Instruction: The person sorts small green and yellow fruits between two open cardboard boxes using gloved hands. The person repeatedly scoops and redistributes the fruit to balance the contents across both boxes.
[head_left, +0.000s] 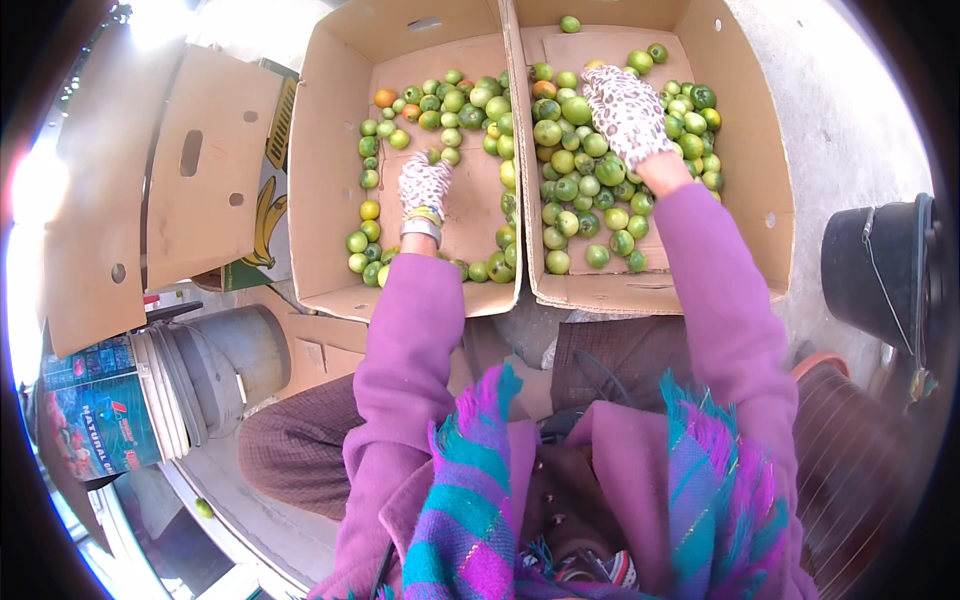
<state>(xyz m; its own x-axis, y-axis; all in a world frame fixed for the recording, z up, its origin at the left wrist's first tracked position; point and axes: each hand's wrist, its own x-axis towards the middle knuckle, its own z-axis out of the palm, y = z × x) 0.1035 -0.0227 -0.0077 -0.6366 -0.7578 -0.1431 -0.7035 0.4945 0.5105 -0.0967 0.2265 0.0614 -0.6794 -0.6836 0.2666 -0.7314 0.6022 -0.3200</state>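
Note:
Two open cardboard boxes stand side by side before me, with green and a few orange tomatoes inside. In the left box (330, 247), my left hand (424, 184), in a spotted glove, is low over the bottom. Its fingertips are at a small green tomato (450, 156); the fingers' undersides are hidden. My right hand (624, 112), gloved alike, reaches into the right box (750, 225) above a dense group of green tomatoes (585, 180). An orange tomato (594, 64) shows at its fingertips, but whether it is gripped is hidden. Tomatoes in the left box lie mostly along the sides.
On the left are flattened cardboard (206, 165), a grey bucket (247, 360) on its side and a teal printed bucket (105, 420). A black bucket (862, 277) with a wire handle stands at right. One green tomato (204, 508) lies at lower left.

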